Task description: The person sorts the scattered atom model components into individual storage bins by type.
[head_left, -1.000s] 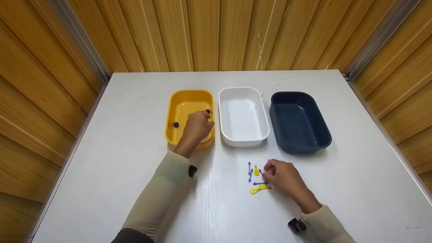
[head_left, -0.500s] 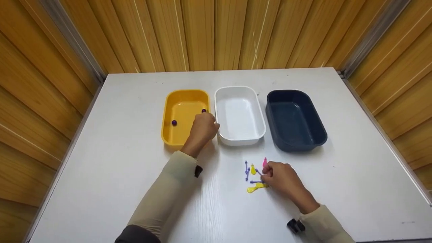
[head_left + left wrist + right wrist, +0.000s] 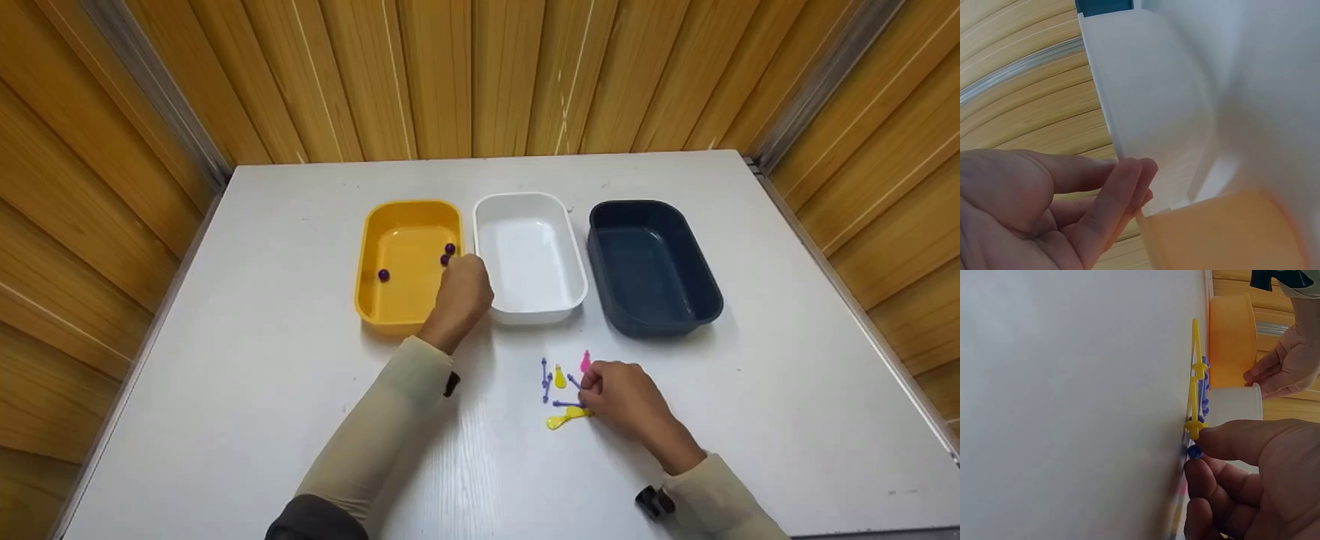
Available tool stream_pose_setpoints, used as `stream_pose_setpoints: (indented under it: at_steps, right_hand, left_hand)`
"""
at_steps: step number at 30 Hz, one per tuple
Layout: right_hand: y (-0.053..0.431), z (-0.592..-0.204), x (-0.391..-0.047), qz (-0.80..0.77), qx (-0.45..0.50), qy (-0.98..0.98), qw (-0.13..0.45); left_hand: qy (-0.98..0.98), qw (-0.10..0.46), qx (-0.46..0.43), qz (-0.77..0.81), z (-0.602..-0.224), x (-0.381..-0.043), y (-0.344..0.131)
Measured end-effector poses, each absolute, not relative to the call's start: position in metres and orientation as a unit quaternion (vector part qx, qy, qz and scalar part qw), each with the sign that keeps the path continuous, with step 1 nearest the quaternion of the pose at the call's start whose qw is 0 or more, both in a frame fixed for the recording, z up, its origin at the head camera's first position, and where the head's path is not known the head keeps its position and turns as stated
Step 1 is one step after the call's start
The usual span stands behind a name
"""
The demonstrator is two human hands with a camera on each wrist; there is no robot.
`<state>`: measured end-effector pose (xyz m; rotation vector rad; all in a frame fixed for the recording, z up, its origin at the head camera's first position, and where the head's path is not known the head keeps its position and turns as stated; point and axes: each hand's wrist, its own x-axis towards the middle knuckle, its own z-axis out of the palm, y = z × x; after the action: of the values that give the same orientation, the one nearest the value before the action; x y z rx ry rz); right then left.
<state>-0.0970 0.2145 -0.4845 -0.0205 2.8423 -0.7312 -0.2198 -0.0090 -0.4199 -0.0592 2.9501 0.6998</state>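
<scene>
In the head view, the left arm stretches toward the far edge of the surface (image 3: 247, 337). The left hand (image 3: 463, 294), fingers bent, hangs over the near right corner of the yellow container (image 3: 409, 292) and the white container (image 3: 531, 266)'s left rim. The right hand (image 3: 628, 396) is bent low toward the near edge, right of middle, its fingertips at a purple rod (image 3: 574, 382) among other rods, yellow pieces (image 3: 555, 423) and a pink piece (image 3: 586, 362). The yellow container holds purple balls (image 3: 384, 275): one toward its left wall, two together at its right. A dark blue container (image 3: 652, 277) stands toward the right edge.

In the left wrist view, thumb and fingers converge loosely, nothing visible between them, beside the containers' rims.

In the right wrist view, thumb and index finger pinch the rod's round end.
</scene>
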Motion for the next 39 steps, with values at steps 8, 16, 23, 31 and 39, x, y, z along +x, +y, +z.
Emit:
stream_pose_setpoints:
  at_steps: [8, 16, 23, 31, 39]
  right_hand:
    - [0.212, -0.483, -0.099, -0.23, -0.019, 0.969, 0.091]
    - [0.213, -0.485, -0.1, -0.228, -0.023, 0.969, 0.089]
    - [0.214, -0.481, -0.102, -0.238, -0.01, 0.967, 0.088]
    - [0.214, -0.476, -0.109, -0.235, -0.016, 0.969, 0.071]
    - [0.213, -0.462, -0.123, -0.242, -0.017, 0.969, 0.053]
  left_hand:
    - [0.97, 0.047, -0.009, 0.237, -0.422, -0.221, -0.009]
    - [0.97, 0.059, -0.018, 0.235, -0.422, -0.223, -0.009]
    - [0.968, 0.039, -0.008, 0.247, -0.425, -0.22, -0.01]
    - [0.971, 0.018, -0.001, 0.24, -0.426, -0.218, -0.009]
    - [0.972, 0.033, -0.002, 0.234, -0.426, -0.22, -0.009]
